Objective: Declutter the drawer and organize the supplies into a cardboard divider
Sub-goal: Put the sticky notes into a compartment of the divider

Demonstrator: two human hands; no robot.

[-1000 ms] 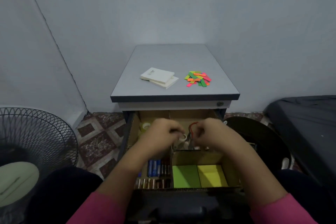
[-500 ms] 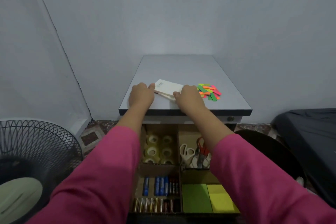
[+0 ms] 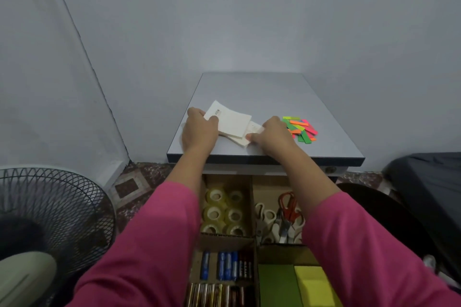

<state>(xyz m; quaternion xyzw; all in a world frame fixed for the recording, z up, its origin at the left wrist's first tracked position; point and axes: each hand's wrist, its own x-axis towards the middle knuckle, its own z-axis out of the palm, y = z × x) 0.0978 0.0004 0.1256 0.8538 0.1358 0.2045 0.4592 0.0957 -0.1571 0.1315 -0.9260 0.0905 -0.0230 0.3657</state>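
Note:
Two white notepads [image 3: 233, 123] lie stacked askew on the grey cabinet top [image 3: 254, 90]. My left hand [image 3: 199, 131] grips the left edge of the upper pad. My right hand [image 3: 270, 136] pinches the right corner of the lower pad. Below, the open drawer holds a cardboard divider [image 3: 254, 217]. Its compartments hold tape rolls [image 3: 224, 212], scissors [image 3: 282, 217], batteries [image 3: 224, 269], and green and yellow sticky notes [image 3: 296, 284].
A pile of neon page flags [image 3: 301, 128] lies on the cabinet top just right of my right hand. A black floor fan [image 3: 50, 219] stands at the left. A dark seat or bed [image 3: 429, 187] is at the right.
Both hands left the scissors compartment, rose to the cabinet top, and now hold the white notepads. The view tilted up and closer.

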